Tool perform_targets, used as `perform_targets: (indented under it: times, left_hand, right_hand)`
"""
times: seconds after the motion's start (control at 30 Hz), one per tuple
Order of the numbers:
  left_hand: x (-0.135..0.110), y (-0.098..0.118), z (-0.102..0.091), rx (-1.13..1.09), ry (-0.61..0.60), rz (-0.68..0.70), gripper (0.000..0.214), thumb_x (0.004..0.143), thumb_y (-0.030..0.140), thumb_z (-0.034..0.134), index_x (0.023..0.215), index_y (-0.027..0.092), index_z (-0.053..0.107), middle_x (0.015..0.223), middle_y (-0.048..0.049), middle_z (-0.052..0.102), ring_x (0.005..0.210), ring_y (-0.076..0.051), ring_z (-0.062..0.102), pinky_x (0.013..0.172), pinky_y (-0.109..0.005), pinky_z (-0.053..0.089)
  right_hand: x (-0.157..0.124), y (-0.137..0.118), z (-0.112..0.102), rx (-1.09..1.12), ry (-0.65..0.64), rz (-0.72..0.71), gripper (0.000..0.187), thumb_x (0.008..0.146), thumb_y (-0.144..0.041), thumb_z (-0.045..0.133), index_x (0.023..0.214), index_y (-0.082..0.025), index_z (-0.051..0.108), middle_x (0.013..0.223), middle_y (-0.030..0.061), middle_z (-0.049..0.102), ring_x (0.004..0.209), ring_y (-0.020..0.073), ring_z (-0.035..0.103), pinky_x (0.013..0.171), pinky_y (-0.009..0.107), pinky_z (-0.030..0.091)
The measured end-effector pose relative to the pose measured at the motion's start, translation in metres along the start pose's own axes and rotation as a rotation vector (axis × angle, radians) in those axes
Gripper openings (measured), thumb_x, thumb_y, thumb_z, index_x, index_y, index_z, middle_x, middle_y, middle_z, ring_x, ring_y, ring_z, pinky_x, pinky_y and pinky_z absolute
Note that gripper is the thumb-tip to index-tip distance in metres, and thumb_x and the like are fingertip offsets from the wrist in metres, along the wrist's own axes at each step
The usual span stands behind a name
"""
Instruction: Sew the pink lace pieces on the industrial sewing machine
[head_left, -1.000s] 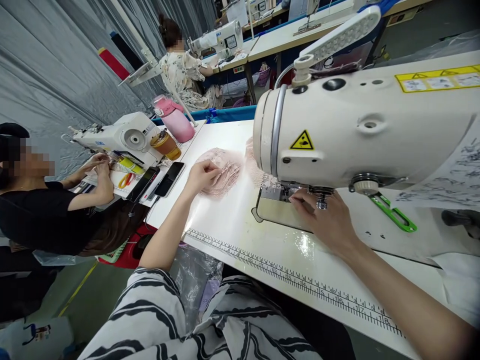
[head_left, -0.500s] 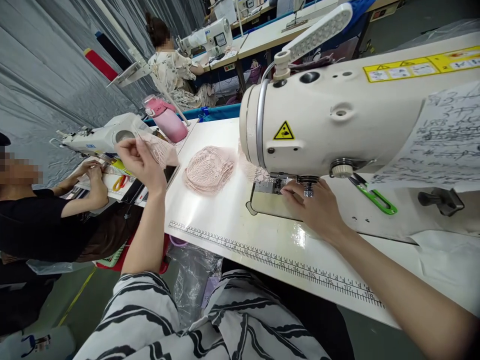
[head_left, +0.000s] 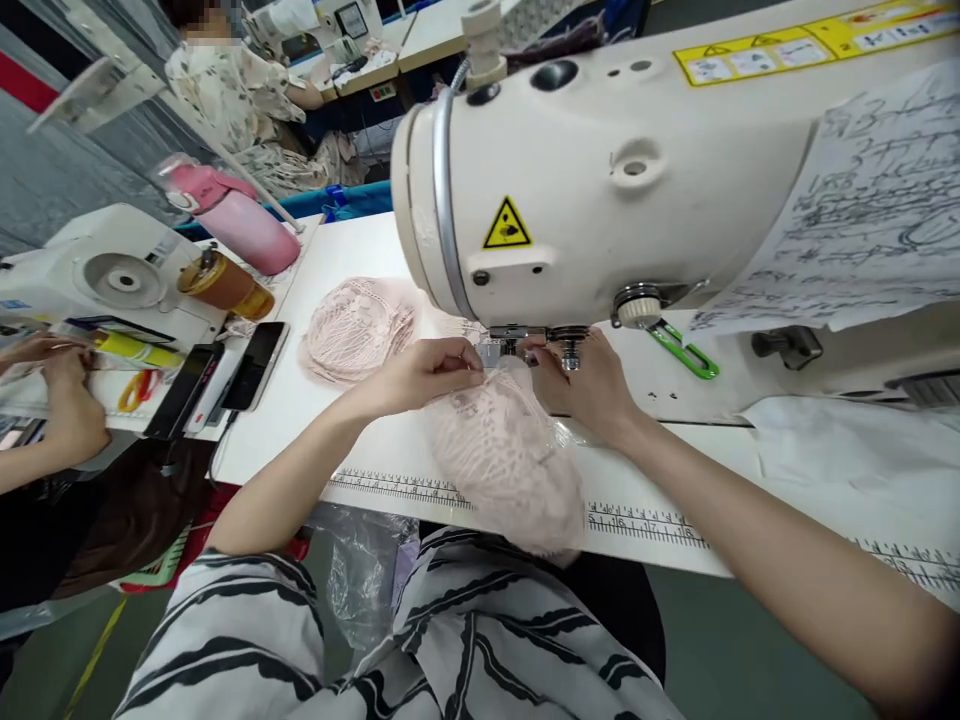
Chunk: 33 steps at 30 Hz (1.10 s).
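A pale pink lace piece (head_left: 510, 460) hangs from the needle area of the white sewing machine (head_left: 585, 190), draped over the table's front edge. My left hand (head_left: 431, 375) pinches its upper edge just left of the presser foot (head_left: 510, 345). On the other side of the foot, my right hand (head_left: 592, 390) has its fingers closed at the lace's top right edge, partly hidden by the machine head. A stack of similar pink lace pieces (head_left: 356, 330) lies on the table to the left.
A green-handled snipper (head_left: 686, 350) lies beneath the machine arm. Left of the stack are a phone (head_left: 256, 367), an amber cup (head_left: 225, 285) and a pink bottle (head_left: 240, 225). White cloth (head_left: 847, 440) lies at right. A co-worker's hands (head_left: 67, 390) are at the neighbouring machine.
My left hand has come from the far left over to the presser foot, bringing a lace piece with it. My right hand stays by the foot. The view has shifted right and closer.
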<state>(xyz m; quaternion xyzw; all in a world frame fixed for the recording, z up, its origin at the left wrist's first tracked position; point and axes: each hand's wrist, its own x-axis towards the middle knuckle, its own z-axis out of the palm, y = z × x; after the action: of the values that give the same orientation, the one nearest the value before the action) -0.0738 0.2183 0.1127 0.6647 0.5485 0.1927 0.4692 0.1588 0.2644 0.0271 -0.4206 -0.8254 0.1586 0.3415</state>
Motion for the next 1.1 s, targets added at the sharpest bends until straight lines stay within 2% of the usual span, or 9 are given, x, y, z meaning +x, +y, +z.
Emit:
perform_targets:
  times: [0.03,0.1,0.2,0.33,0.43,0.57,0.77,0.97,1.1]
  left_hand:
    - [0.011,-0.008,0.002,0.135,0.028,0.0,0.021,0.092,0.04,0.063,0.089,0.019,0.067,0.07,-0.0006,0.064,0.063,-0.014,0.059,0.056,-0.025,0.04]
    - [0.022,-0.017,0.009,0.472,0.227,0.029,0.019,0.094,0.035,0.062,0.087,0.019,0.069,0.077,-0.0033,0.067,0.07,-0.018,0.062,0.06,-0.028,0.042]
    - [0.018,-0.017,0.03,0.843,0.49,0.188,0.02,0.098,0.032,0.058,0.093,0.017,0.071,0.092,-0.0088,0.072,0.086,-0.024,0.067,0.069,-0.034,0.051]
    - [0.0,-0.015,0.067,0.96,0.346,0.413,0.033,0.101,0.031,0.051,0.124,0.012,0.065,0.129,-0.0147,0.069,0.117,-0.028,0.066,0.089,-0.039,0.059]
    - [-0.005,-0.023,0.077,0.999,0.25,0.471,0.048,0.1,0.029,0.046,0.141,0.005,0.053,0.148,-0.0191,0.054,0.14,-0.033,0.051,0.11,-0.047,0.052]
    - [-0.006,-0.031,0.068,0.996,0.155,0.481,0.055,0.094,0.024,0.046,0.146,0.006,0.05,0.152,-0.0171,0.05,0.147,-0.032,0.042,0.116,-0.05,0.046]
    - [-0.003,-0.034,0.064,1.033,0.199,0.476,0.054,0.096,0.019,0.042,0.148,0.007,0.048,0.153,-0.0161,0.048,0.142,-0.031,0.049,0.114,-0.048,0.048]
    - [0.004,-0.041,0.064,1.028,0.24,0.513,0.061,0.09,0.024,0.046,0.147,0.003,0.049,0.152,-0.0161,0.049,0.143,-0.033,0.047,0.115,-0.047,0.047]
    - [0.006,-0.045,0.059,0.982,0.241,0.502,0.061,0.089,0.025,0.047,0.147,0.004,0.05,0.153,-0.0156,0.048,0.144,-0.032,0.045,0.118,-0.047,0.044]
  right_hand:
    - [0.0,0.0,0.0,0.007,0.007,0.026,0.03,0.097,-0.019,0.041,0.098,-0.022,0.071,0.1,0.0066,0.075,0.097,0.0273,0.065,0.087,0.043,0.05]
    - [-0.001,0.001,0.0,0.012,0.014,0.067,0.032,0.094,-0.014,0.039,0.096,-0.023,0.07,0.099,0.0061,0.074,0.098,0.0267,0.064,0.087,0.042,0.05]
    - [-0.003,0.001,0.0,-0.013,0.052,0.037,0.032,0.093,-0.014,0.04,0.093,-0.024,0.07,0.099,0.0066,0.074,0.104,0.0269,0.063,0.091,0.041,0.049]
    - [-0.007,-0.001,-0.001,-0.141,0.049,-0.194,0.034,0.095,-0.014,0.042,0.093,-0.027,0.073,0.092,0.0017,0.075,0.094,0.0229,0.065,0.092,0.039,0.044]
    - [-0.007,0.0,-0.004,-0.29,-0.041,-0.262,0.035,0.096,-0.014,0.041,0.095,-0.025,0.074,0.089,0.0012,0.076,0.081,0.02,0.064,0.087,0.038,0.041]
    - [-0.003,0.0,-0.009,-0.355,-0.141,-0.214,0.036,0.094,-0.011,0.04,0.089,-0.025,0.073,0.084,0.0016,0.075,0.082,0.0209,0.063,0.084,0.039,0.041]
    - [-0.004,0.002,-0.01,-0.373,-0.134,-0.184,0.036,0.094,-0.012,0.041,0.08,-0.023,0.073,0.086,0.0028,0.076,0.08,0.0215,0.064,0.074,0.038,0.042]
    - [-0.006,0.003,-0.004,-0.39,-0.09,-0.226,0.04,0.099,-0.017,0.039,0.092,-0.026,0.077,0.094,0.0014,0.078,0.082,0.0212,0.066,0.074,0.037,0.043]
    - [-0.01,0.001,-0.001,-0.375,-0.051,-0.155,0.04,0.104,-0.026,0.038,0.1,-0.028,0.077,0.098,0.0006,0.078,0.087,0.0206,0.068,0.076,0.036,0.042]
